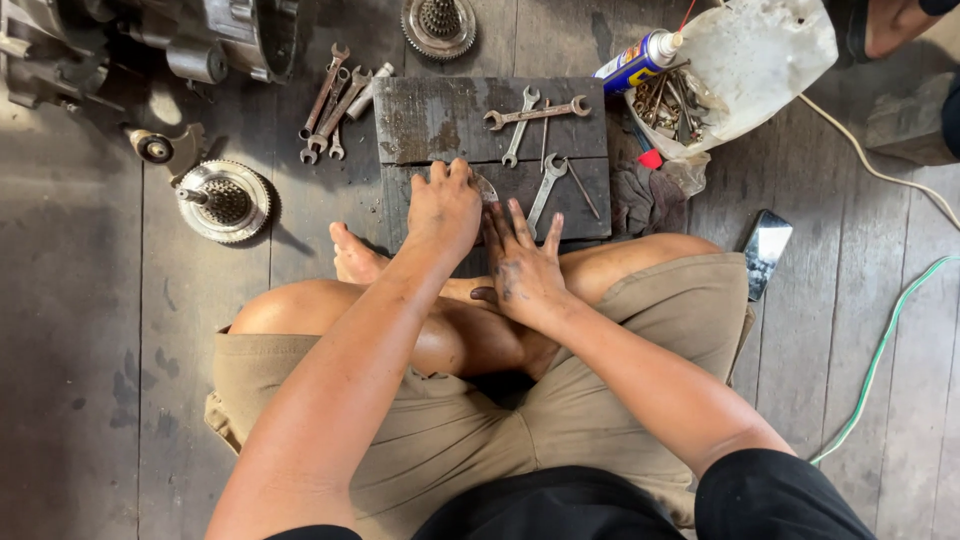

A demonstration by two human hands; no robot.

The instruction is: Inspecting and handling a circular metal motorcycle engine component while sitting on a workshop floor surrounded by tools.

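Observation:
I sit cross-legged on a wooden floor. My left hand (pixel 443 208) is curled over a small flat metal part (pixel 486 187) at the near edge of a dark wooden board (pixel 440 120); the part mostly hides under the fingers. My right hand (pixel 522 262), smeared with grease, lies just to its right with fingers spread and empty, resting near my crossed legs. On the board lie three wrenches (pixel 535 113) and a thin rod (pixel 582 190).
A pile of wrenches (pixel 335 100) lies left of the board. A clutch-like round part (pixel 222 200), a gear (pixel 438 24) and engine pieces (pixel 150 40) sit at the back left. A cut plastic jug (pixel 760 60) of bolts, a spray can (pixel 635 62), a rag (pixel 645 200), a phone (pixel 766 250) and cables (pixel 880 350) are at the right.

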